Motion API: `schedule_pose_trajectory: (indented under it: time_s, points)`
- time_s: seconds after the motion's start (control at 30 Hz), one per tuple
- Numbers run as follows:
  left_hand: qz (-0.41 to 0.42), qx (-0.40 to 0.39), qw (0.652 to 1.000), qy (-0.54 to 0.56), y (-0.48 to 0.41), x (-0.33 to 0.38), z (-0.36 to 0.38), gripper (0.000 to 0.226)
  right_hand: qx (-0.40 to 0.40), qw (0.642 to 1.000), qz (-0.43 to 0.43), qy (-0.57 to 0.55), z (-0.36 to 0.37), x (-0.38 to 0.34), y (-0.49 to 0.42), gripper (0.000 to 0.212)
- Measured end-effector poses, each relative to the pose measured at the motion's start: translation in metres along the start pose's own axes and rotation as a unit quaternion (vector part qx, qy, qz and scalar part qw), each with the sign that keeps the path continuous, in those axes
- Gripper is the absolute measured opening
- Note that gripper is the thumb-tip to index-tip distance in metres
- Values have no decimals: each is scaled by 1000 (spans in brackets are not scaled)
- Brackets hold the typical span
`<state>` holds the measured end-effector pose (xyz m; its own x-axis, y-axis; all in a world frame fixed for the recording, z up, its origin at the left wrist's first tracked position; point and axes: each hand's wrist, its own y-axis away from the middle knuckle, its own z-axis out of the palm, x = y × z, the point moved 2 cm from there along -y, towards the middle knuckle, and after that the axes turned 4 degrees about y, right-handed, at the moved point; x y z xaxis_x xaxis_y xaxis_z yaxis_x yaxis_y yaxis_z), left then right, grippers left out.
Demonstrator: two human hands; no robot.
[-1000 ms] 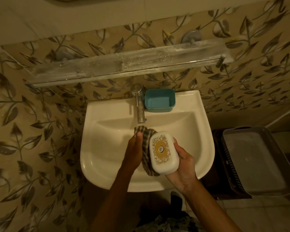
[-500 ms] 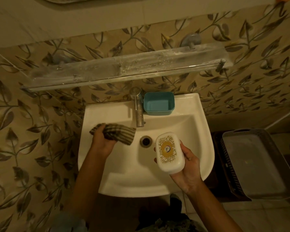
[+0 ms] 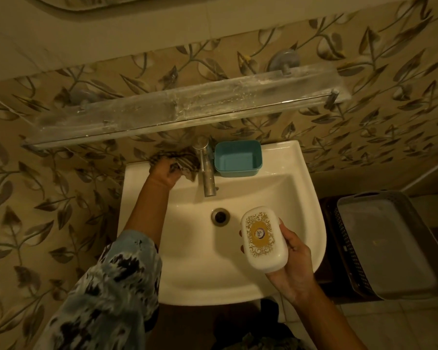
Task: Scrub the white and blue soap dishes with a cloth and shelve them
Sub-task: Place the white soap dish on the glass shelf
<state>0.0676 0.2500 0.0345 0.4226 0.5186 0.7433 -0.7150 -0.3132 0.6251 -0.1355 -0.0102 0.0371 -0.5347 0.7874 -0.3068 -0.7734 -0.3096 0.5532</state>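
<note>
Right grip (image 3: 292, 258) closed around white soap dish (image 3: 263, 239), left (image 3: 165, 170) clutching cloth (image 3: 185, 161)

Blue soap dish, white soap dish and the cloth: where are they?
blue soap dish (image 3: 238, 160): head view, its bare inside floor.
white soap dish (image 3: 263, 239): head view, its gold-patterned lid.
cloth (image 3: 186, 160): head view, striped folds beside the tap.

Shelf (image 3: 187, 112) mounted above sink (image 3: 306, 188). Open dish (image 3: 238, 159) set on back rim, right of tap (image 3: 206, 170); cloth (image 3: 185, 161) left. Lidded dish (image 3: 263, 239) held over basin's right. Basket (image 3: 379, 248) right of sink.
</note>
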Motion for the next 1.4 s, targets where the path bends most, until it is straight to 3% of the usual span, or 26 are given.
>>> schedule_pose_trajectory:
  time_s: [0.3, 0.43, 0.5, 0.67, 0.77, 0.87, 1.0, 1.13, 1.2, 1.4]
  points:
    - [-19, 22, 999, 23, 6, -12, -15, 42, -11, 1000, -7, 4, 5, -5, -2, 50]
    - [0, 39, 999, -31, 40, -27, -22, 38, -30, 999, -9, 30, 18, -2, -8, 46]
    - [2, 9, 998, -62, 68, -41, -23, 34, -54, 998, -2, 46, 28, -1, -10, 44]
    - [23, -154, 973, -173, 135, -58, -20, 22, -82, 988, 15, 131, 55, 2, -15, 47]
    - [80, -232, 932, -267, 162, -54, -17, 54, -81, 947, 2, 312, 72, 2, -15, 53]
    - [115, -279, 886, -353, 178, -43, -20, 47, -76, 886, -27, 456, 84, -2, -18, 56]
    - [118, -276, 895, -330, 190, -22, -31, 28, -96, 793, -75, 597, 98, -15, -23, 55]
    - [192, -222, 903, -313, 199, -4, -43, 22, -103, 722, -90, 678, 110, -24, -24, 44]
    - [225, -187, 907, -302, 200, 5, -50, 23, -86, 718, -111, 682, 112, -29, -22, 44]
    - [316, -165, 891, -280, 206, 30, -56, 35, -83, 737, -204, 639, 144, -44, -7, 75]
